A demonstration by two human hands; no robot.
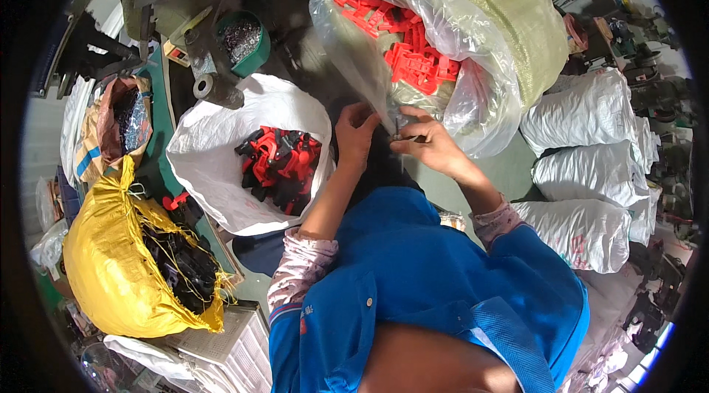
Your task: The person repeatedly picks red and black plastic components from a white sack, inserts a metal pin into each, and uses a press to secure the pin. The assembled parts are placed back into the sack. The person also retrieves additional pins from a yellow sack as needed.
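My left hand (356,134) and my right hand (430,143) meet in front of my body, by the near edge of a clear plastic liner (362,83). That liner sits in a large pale green woven sack (509,16) holding red plastic parts (417,60). The left thumb and fingers are pinched together close to the liner's edge; what lies between them does not show. My right thumb and fingers close on something small and greyish, too small to name. Left of my hands, a white woven sack (199,149) holds red and black plastic pieces (281,164).
A yellow sack (103,260) of black parts stands at the lower left. Behind it is a brown bag (125,120). A green tub (251,46) of metal bits sits beside dark machinery (210,83). White rolled sacks (583,171) are stacked on the right.
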